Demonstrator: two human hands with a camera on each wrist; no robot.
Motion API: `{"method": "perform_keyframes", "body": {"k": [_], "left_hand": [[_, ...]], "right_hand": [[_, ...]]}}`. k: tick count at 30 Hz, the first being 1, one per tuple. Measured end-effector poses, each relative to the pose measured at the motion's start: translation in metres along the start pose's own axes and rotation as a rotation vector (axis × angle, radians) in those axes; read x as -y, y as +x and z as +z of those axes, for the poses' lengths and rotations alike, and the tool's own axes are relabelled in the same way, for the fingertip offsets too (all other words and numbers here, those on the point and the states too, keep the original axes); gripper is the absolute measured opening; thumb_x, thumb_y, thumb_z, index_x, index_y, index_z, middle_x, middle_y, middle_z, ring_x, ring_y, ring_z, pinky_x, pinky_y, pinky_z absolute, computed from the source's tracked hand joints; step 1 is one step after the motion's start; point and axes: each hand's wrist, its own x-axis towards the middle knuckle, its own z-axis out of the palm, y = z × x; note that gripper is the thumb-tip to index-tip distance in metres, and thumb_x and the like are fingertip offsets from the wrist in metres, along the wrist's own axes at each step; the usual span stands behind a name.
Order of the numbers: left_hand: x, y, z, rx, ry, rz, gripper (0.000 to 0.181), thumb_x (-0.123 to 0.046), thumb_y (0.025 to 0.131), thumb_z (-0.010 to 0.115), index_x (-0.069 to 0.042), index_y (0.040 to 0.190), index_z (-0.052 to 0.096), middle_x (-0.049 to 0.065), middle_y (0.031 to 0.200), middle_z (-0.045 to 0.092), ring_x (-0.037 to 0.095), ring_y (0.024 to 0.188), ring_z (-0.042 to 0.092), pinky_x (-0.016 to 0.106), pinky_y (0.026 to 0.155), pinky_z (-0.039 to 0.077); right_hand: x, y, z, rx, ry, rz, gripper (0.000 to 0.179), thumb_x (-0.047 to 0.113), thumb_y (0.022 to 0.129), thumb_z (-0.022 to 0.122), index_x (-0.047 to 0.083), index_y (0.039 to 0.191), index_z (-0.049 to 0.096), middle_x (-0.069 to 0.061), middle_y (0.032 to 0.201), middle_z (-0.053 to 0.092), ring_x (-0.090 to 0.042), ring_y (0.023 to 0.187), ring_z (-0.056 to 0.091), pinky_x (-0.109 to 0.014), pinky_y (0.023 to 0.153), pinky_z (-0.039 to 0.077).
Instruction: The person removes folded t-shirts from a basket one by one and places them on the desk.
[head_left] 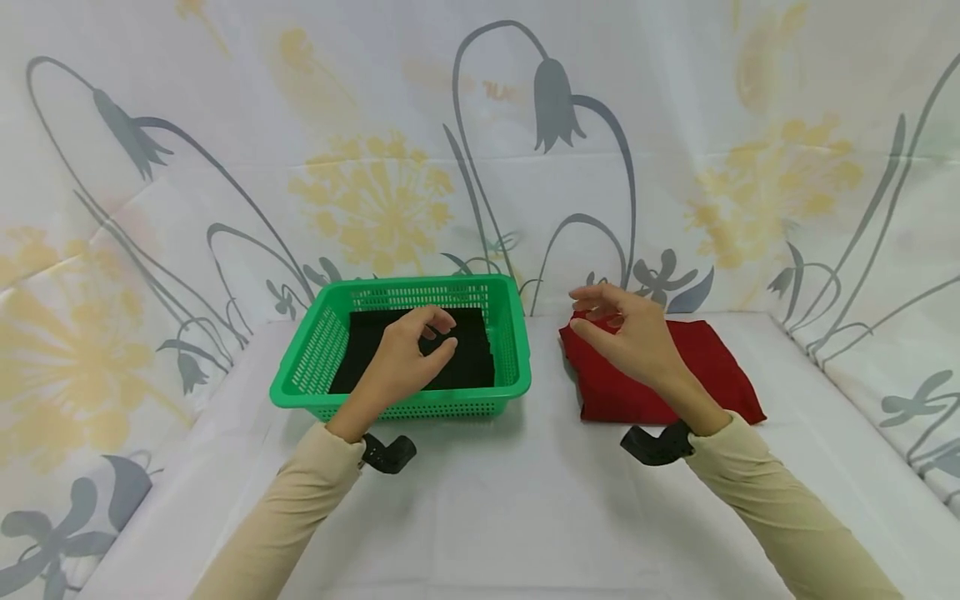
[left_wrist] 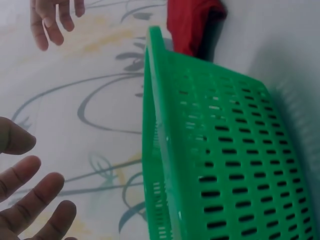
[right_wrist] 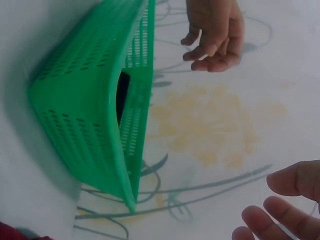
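Observation:
A green plastic basket [head_left: 517, 367] with slotted walls stands on the white-covered table, and a folded black cloth [head_left: 468, 354] lies inside it. Over the basket hovers my left hand [head_left: 408, 354], its fingers loosely bent and holding nothing. To the right lies a folded red cloth [head_left: 705, 358]. My right hand [head_left: 630, 333] is raised above its left part, fingers relaxed with thumb apart, nothing in them. In the left wrist view the left fingers [left_wrist: 37, 195] are spread beside the basket's rim. The right fingers [right_wrist: 280, 215] show likewise in the right wrist view.
A white sheet [head_left: 480, 508] covers the table. Behind it hangs a curtain [head_left: 390, 100] printed with grey and yellow flowers. Each wrist wears a black camera mount, the left one [head_left: 388, 454] in front of the basket, the right one [head_left: 656, 444] in front of the red cloth.

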Motion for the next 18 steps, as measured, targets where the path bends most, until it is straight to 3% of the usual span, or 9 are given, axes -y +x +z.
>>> {"method": "perform_keyframes", "body": {"k": [5, 11, 14, 18], "left_hand": [[0.004, -0.006, -0.015, -0.017, -0.012, -0.058, 0.017, -0.011, 0.093, 0.064, -0.005, 0.109, 0.062, 0.009, 0.105, 0.062, 0.025, 0.096, 0.057, 0.044, 0.084, 0.047], [0.009, -0.012, -0.032, -0.023, -0.09, -0.168, 0.017, -0.013, 0.095, 0.063, -0.007, 0.111, 0.063, 0.008, 0.105, 0.063, 0.025, 0.094, 0.061, 0.041, 0.077, 0.048], [0.011, -0.013, -0.04, -0.031, -0.149, -0.208, 0.018, -0.013, 0.096, 0.062, -0.005, 0.112, 0.062, 0.01, 0.105, 0.063, 0.025, 0.095, 0.059, 0.04, 0.078, 0.048], [0.017, -0.013, -0.049, -0.038, -0.303, -0.311, 0.024, -0.017, 0.098, 0.06, -0.002, 0.116, 0.06, 0.01, 0.106, 0.06, 0.023, 0.094, 0.057, 0.035, 0.08, 0.046]], "right_hand": [[0.012, 0.009, 0.01, 0.08, 0.113, 0.058, 0.026, 0.012, 0.091, 0.066, 0.008, 0.117, 0.067, -0.005, 0.108, 0.069, -0.02, 0.09, 0.066, -0.038, 0.078, 0.051], [0.024, 0.02, 0.021, 0.197, 0.29, 0.175, 0.031, 0.018, 0.093, 0.064, 0.005, 0.122, 0.064, -0.009, 0.112, 0.066, -0.025, 0.099, 0.062, -0.036, 0.082, 0.05], [0.028, 0.027, 0.026, 0.227, 0.356, 0.233, 0.034, 0.02, 0.094, 0.064, 0.005, 0.124, 0.062, -0.011, 0.115, 0.065, -0.027, 0.103, 0.06, -0.039, 0.086, 0.047], [0.03, 0.037, 0.033, 0.251, 0.467, 0.316, 0.035, 0.022, 0.095, 0.062, 0.006, 0.126, 0.059, -0.015, 0.122, 0.061, -0.033, 0.11, 0.056, -0.043, 0.09, 0.044]]}}
